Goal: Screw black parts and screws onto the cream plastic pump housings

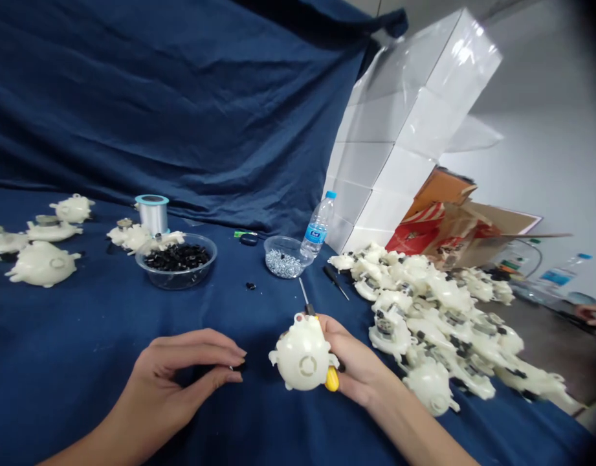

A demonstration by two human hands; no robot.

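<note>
In my right hand [353,362] is a cream plastic housing [303,355], round with small lugs. The same hand grips a screwdriver [331,379] with a yellow and black handle; its shaft points up and away past the housing. My left hand [186,372] is beside it on the left, thumb and fingertips pinched together. Between them a small black piece [242,367] and a bit of metal show, mostly hidden by the fingers. The two hands are apart, over the blue cloth [98,369].
Beyond the hands stand a tub of black parts [176,275], a tub of screws [284,264], a water bottle [317,226] and a wire spool [153,217]. Another screwdriver [334,279] lies near a heap of cream housings [433,310]. At far right is another person's hand [593,316].
</note>
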